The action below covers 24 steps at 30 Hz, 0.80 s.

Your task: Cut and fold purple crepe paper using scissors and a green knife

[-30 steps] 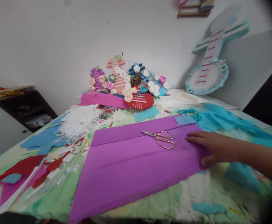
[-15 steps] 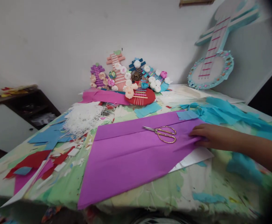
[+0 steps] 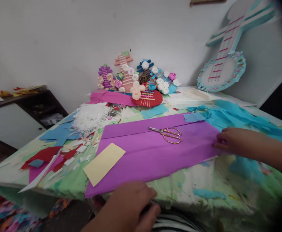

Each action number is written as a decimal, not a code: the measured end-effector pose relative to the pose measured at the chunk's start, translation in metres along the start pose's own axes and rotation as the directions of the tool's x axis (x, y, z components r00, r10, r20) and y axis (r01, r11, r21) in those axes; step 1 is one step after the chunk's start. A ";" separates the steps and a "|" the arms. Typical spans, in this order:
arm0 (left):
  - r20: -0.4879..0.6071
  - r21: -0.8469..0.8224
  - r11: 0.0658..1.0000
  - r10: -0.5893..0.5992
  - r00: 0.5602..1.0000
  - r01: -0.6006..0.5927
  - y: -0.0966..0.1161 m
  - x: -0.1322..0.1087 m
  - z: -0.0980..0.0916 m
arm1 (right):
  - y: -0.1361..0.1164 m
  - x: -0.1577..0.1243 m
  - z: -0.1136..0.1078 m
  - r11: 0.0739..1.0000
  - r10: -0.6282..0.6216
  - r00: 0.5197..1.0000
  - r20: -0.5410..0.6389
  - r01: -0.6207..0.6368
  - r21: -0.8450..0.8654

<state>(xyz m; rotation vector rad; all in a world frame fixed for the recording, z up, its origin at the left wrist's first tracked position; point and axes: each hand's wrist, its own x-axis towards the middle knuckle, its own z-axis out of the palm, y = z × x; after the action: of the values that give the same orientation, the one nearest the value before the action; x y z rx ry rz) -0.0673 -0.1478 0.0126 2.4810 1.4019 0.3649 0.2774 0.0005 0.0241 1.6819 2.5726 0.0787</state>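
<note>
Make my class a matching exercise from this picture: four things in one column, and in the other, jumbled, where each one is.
Things
1. Scissors
2. Pale yellow paper
3. Right hand
4. White stringy heap

Places
A. Across the left edge of the purple sheet
B. Left of the purple sheet, next to blue pieces
C. Lying wholly on the purple sheet
D. At the purple sheet's right edge

Right pairs: 1-C, 2-A, 3-D, 4-B
</note>
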 end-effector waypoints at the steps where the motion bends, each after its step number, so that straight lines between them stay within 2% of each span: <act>1: -0.038 0.045 0.999 -0.008 0.999 0.010 0.006 0.013 0.003 | 0.000 -0.005 0.000 0.998 0.044 0.996 0.076 -0.041 -0.047; 3: -0.097 0.135 0.991 0.011 0.995 0.002 0.017 0.041 0.009 | -0.003 -0.013 0.000 0.995 0.075 0.981 0.177 -0.063 -0.074; 5: -0.109 0.217 0.970 0.135 0.985 -0.109 0.029 0.070 0.018 | -0.008 -0.016 0.001 1.000 0.009 0.985 0.173 -0.012 0.017; 7: -0.129 0.294 0.941 0.215 0.968 -0.170 0.040 0.099 0.026 | -0.011 -0.016 0.004 0.996 -0.038 0.989 0.146 0.024 0.091; 9: -0.098 0.368 0.911 0.236 0.967 -0.185 0.047 0.125 0.031 | -0.011 -0.016 0.009 0.997 0.014 0.986 0.165 -0.027 0.078; 11: 0.003 0.369 0.916 0.172 0.985 -0.161 0.050 0.144 0.034 | -0.007 -0.018 0.013 0.995 0.076 0.981 0.177 -0.087 0.057; 13: 0.121 0.316 0.939 0.104 0.987 -0.137 0.048 0.157 0.036 | -0.004 -0.023 0.016 0.992 0.104 0.982 0.157 -0.114 0.059; 15: 0.188 0.266 0.955 0.080 0.979 -0.129 0.042 0.166 0.038 | -0.004 -0.029 0.015 0.993 0.105 0.984 0.147 -0.111 0.040; 18: 0.187 0.228 0.967 0.067 0.980 -0.110 0.033 0.175 0.040 | -0.010 -0.037 0.009 0.998 0.052 0.981 0.187 -0.057 0.021; 21: 0.165 0.151 0.986 0.042 0.985 -0.068 0.027 0.182 0.036 | -0.018 -0.042 0.007 0.994 -0.017 0.982 0.189 -0.004 0.113; 24: 0.134 0.050 0.998 0.029 0.991 -0.036 0.022 0.187 0.028 | -0.022 -0.044 0.011 0.984 -0.024 0.984 0.178 -0.008 0.179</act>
<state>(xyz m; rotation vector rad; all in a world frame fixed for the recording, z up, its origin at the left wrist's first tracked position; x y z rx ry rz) 0.0536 -0.0008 0.0100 2.5210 1.3363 0.1669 0.2760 -0.0482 0.0122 1.6471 2.5157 -0.3002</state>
